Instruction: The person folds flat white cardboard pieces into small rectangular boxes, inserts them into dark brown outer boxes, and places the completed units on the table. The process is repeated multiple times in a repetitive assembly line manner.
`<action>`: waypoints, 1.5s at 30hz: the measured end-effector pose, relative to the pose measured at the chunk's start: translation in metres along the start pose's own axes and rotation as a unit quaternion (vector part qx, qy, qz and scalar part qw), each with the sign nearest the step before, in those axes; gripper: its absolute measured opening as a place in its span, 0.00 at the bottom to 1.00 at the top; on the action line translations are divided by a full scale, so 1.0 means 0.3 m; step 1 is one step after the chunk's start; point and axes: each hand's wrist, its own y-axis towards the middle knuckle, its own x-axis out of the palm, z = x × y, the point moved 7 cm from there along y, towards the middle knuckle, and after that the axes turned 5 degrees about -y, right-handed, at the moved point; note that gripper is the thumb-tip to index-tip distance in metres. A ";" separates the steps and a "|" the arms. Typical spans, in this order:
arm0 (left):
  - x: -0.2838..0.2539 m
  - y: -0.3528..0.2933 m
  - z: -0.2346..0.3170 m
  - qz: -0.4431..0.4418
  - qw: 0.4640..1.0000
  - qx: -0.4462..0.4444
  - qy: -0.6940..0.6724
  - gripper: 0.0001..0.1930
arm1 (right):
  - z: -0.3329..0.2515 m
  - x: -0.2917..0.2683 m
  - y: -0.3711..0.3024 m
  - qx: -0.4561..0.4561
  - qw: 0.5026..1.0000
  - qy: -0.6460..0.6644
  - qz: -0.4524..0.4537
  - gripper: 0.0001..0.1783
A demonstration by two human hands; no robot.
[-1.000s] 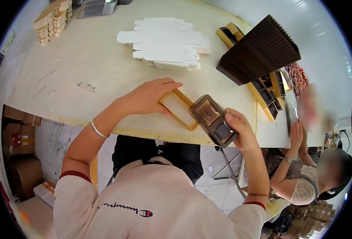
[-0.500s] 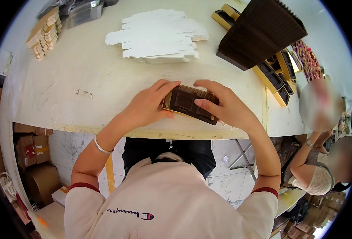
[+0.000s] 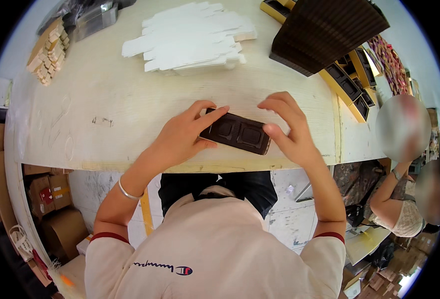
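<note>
A small oblong box with a dark brown plastic tray in it lies slightly aslant near the table's front edge. Two square hollows show in the tray. My left hand grips the box's left end, its index finger over the top edge and its thumb at the near side. At the right end, my right hand is open, fingers spread and curved. Its thumb tip is close to the tray's corner; whether they touch I cannot tell.
Ahead lies a pile of flat white cartons. A tall stack of dark brown trays leans at the far right, beside gold boxes with trays. Stacked wooden-coloured pieces stand far left. A co-worker's arm shows at right.
My right hand has lifted off the tray and moved right, its fingers opening. The tray now sits lower and more level in the box. My left hand keeps its hold.
</note>
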 end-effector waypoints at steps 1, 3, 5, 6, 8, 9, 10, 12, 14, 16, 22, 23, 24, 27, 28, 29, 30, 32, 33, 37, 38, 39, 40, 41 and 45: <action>0.001 -0.010 -0.010 -0.010 1.000 -0.021 0.004 0.38 | 0.003 -0.016 -0.019 0.031 0.997 0.052 -0.037 0.19; 0.002 -0.012 0.008 0.009 0.997 0.002 0.077 0.40 | 0.013 -0.009 -0.077 0.035 0.989 0.094 -0.108 0.23; -0.005 -0.014 0.061 0.072 0.970 0.085 0.214 0.43 | 0.002 0.025 -0.118 -0.005 0.995 0.045 -0.094 0.23; 0.005 -0.012 0.054 0.073 0.982 0.075 0.154 0.46 | -0.011 0.038 -0.127 -0.023 0.996 0.021 -0.087 0.23; 0.027 -0.007 0.028 0.075 0.995 0.054 0.035 0.51 | -0.042 0.038 -0.124 -0.080 0.995 -0.040 -0.053 0.23; 0.031 -0.003 0.027 0.057 0.996 0.052 0.048 0.51 | -0.044 0.042 -0.124 -0.100 0.993 -0.054 -0.044 0.22; 0.029 0.000 0.026 0.040 0.996 0.050 0.061 0.52 | -0.048 0.044 -0.123 -0.121 0.990 -0.069 -0.034 0.22; 0.025 0.010 0.041 0.017 0.994 0.059 0.092 0.52 | -0.068 0.070 -0.119 -0.170 0.979 -0.091 -0.059 0.22; 0.016 0.029 0.070 0.008 0.988 0.083 0.128 0.52 | -0.091 0.098 -0.111 -0.195 0.971 -0.113 -0.083 0.21; 0.028 0.022 0.080 0.007 0.985 0.082 0.154 0.52 | -0.112 0.116 -0.096 -0.195 0.966 -0.135 -0.104 0.20; 0.016 0.025 0.091 -0.037 0.984 0.115 0.133 0.46 | -0.080 0.107 -0.082 -0.129 0.976 -0.028 -0.172 0.20; 0.013 0.026 0.093 -0.049 0.984 0.121 0.123 0.45 | -0.079 0.114 -0.079 -0.138 0.972 -0.047 -0.186 0.20; 0.010 0.027 0.094 -0.051 0.984 0.114 0.130 0.44 | -0.076 0.121 -0.075 -0.145 0.967 -0.067 -0.201 0.20; 0.017 0.031 0.108 -0.057 0.981 0.092 0.159 0.40 | -0.065 0.135 -0.063 -0.160 0.956 -0.101 -0.223 0.20; 0.023 0.028 0.113 -0.060 0.979 0.084 0.174 0.39 | -0.066 0.139 -0.062 -0.164 0.954 -0.109 -0.227 0.20; 0.029 0.027 0.115 -0.060 0.977 0.074 0.188 0.39 | -0.067 0.133 -0.061 -0.164 0.959 -0.101 -0.207 0.19; 0.033 0.028 0.117 -0.055 0.976 0.077 0.196 0.38 | -0.066 0.131 -0.065 -0.165 0.964 -0.093 -0.187 0.19; 0.042 0.025 0.110 -0.047 0.972 0.083 0.213 0.37 | -0.065 0.135 -0.077 -0.151 0.967 -0.098 -0.179 0.19; 0.044 0.022 0.103 -0.043 0.972 0.087 0.212 0.37 | -0.062 0.142 -0.088 -0.136 0.966 -0.111 -0.191 0.19; 0.030 0.002 0.085 -0.041 0.963 0.106 0.243 0.41 | -0.093 0.152 -0.100 -0.122 0.965 -0.156 -0.170 0.27; 0.027 0.003 0.085 -0.044 0.958 0.116 0.257 0.42 | -0.101 0.162 -0.108 -0.108 0.967 -0.177 -0.150 0.29; 0.027 -0.007 0.091 -0.035 0.952 0.116 0.280 0.43 | -0.111 0.188 -0.122 -0.096 0.967 -0.196 -0.131 0.32; 0.035 -0.028 0.101 -0.026 0.945 0.117 0.303 0.44 | -0.119 0.220 -0.142 -0.085 0.966 -0.216 -0.112 0.35; 0.041 -0.037 0.103 -0.017 0.938 0.116 0.325 0.44 | -0.114 0.257 -0.172 -0.055 0.974 -0.203 -0.086 0.37; 0.071 -0.024 0.061 -0.004 0.934 0.111 0.341 0.43 | -0.136 0.313 -0.160 -0.024 0.957 -0.289 0.020 0.31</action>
